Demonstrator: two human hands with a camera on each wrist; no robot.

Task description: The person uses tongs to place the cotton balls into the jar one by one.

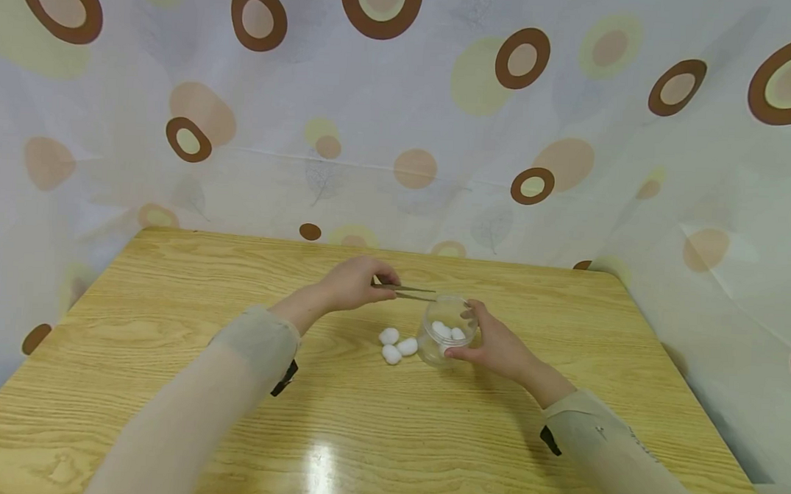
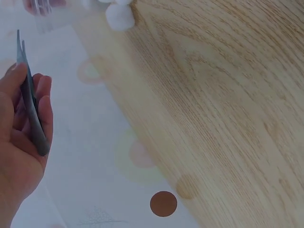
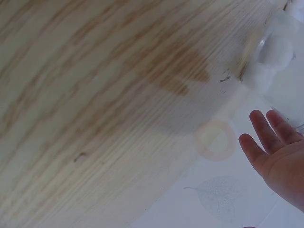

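Note:
Between the thumb and fingers of my left hand [image 1: 361, 282] are metal tweezers [image 2: 29, 97], pointing right toward the jar's mouth in the head view. Their tips stand a little apart with nothing visible between them. My right hand [image 1: 497, 347] grips a clear jar [image 1: 431, 352] from its right side, thumb at the front and fingers round the far side. Several white cotton balls [image 1: 441, 329] lie inside the jar. On the table just left of it sit three more cotton balls [image 1: 391, 354], close together.
The wood-grain table [image 1: 361, 437] reflects a bright light near its front. A patterned curtain [image 1: 268, 123] with brown and yellow ovals hangs behind the table and along its sides.

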